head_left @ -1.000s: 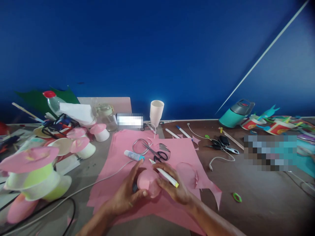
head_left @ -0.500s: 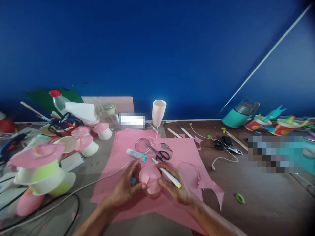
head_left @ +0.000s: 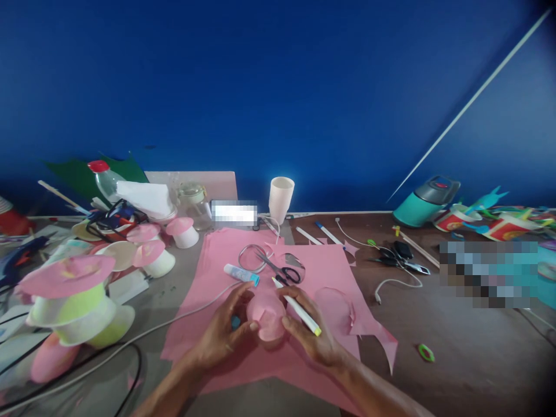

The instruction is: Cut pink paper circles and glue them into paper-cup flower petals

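Both hands meet over the large pink paper sheet [head_left: 304, 263] spread on the grey table [head_left: 456, 359] near its front edge. The left hand [head_left: 223, 339] curls around the left side of a small round pink paper-covered cup [head_left: 266, 317], thumb pressed to its front, with a bit of teal showing between the fingers. The right hand [head_left: 313, 336] steadies the cup's right side and at the same time grips a white marker pen with a yellow end [head_left: 297, 307], which lies slanted across its fingers, tip pointing away toward the middle of the table. Just beyond the hands, on the sheet, lie a white glue tube with a blue cap [head_left: 241, 273] and black-handled scissors [head_left: 280, 270]. A curved pink paper cut-out [head_left: 334, 304] rests just right of the right hand. A white paper cup [head_left: 280, 198] stands upright at the table's far edge, and pink-topped cup stacks [head_left: 69, 301] crowd the left edge.
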`<state>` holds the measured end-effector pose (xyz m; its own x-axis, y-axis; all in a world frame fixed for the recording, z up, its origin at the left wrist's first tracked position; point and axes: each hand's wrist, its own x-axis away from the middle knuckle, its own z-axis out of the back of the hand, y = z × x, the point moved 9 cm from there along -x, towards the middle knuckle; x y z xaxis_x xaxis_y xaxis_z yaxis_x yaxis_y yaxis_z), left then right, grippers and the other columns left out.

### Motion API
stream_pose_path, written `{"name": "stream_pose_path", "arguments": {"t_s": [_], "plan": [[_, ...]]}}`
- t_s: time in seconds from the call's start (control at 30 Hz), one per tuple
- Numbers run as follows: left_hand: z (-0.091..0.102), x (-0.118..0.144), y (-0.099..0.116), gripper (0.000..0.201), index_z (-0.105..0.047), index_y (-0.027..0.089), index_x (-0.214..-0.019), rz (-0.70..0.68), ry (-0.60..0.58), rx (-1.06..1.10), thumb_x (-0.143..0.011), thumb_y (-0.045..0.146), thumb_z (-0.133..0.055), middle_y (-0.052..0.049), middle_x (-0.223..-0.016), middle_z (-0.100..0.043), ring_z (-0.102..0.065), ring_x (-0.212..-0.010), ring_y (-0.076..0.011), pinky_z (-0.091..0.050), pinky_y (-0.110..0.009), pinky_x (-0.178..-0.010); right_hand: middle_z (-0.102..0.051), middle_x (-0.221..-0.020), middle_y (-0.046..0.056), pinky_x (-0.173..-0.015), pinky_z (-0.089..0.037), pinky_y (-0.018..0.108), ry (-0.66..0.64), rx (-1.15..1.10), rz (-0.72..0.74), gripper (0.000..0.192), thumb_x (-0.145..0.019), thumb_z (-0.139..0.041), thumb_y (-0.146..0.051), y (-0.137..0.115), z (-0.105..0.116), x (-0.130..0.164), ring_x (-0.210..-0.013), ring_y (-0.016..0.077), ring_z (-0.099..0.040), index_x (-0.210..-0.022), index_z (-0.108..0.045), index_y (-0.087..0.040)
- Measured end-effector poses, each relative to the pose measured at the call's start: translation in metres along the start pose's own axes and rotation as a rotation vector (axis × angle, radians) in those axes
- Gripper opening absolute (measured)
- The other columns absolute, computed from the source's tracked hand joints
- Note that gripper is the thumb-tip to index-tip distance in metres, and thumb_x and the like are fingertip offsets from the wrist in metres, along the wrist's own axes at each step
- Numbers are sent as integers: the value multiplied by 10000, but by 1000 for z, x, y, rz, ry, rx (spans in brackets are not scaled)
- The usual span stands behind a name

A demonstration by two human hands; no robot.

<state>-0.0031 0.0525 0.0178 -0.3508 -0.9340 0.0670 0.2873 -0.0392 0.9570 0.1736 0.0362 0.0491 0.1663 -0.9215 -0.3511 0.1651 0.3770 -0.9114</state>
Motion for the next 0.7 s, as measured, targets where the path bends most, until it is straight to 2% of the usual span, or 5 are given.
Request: {"name": "stream_pose_path", "arguments": {"t_s": [0.23,0.43,0.53,0.7], "plan": [[2,0,-3,697,-477,188,-1356,-38,20,33,-826,620,-611,-145,-1205,-606,-611,-998,-261,-505,-371,-857,-657,-1011,57,-779,-586,366,30,-98,3,326,-898,-615,-379,3,2,0,-872,232,-656,-1213,-585,-300],[1,3,-6,632,-491,201,-1378,-64,-23,-6,-874,575,-570,-157,-1381,-559,-538,-1230,-327,-451,-430,-1015,-637,-1027,66,-800,-567,387,45,-145,-8,347,-900,-613,-359,7,0,2,-865,224,-636,-1233,-576,-266],[-3,4,-3,731,-469,190,-1410,-83,-57,11,-846,645,-561,-159,-1429,-526,-500,-1287,-352,-421,-458,-1068,-621,-1029,61,-801,-558,370,70,-182,-28,326,-919,-593,-355,12,2,3,-880,211,-622,-1233,-561,-274],[-13,7,5,1023,-359,190,-1486,-134,-104,-24,-678,713,-704,-167,-1495,-456,-406,-1374,-396,-365,-498,-1131,-626,-1043,55,-891,-518,385,59,-130,-1,347,-946,-566,-347,10,1,5,-981,223,-611,-1287,-515,-306]]}}
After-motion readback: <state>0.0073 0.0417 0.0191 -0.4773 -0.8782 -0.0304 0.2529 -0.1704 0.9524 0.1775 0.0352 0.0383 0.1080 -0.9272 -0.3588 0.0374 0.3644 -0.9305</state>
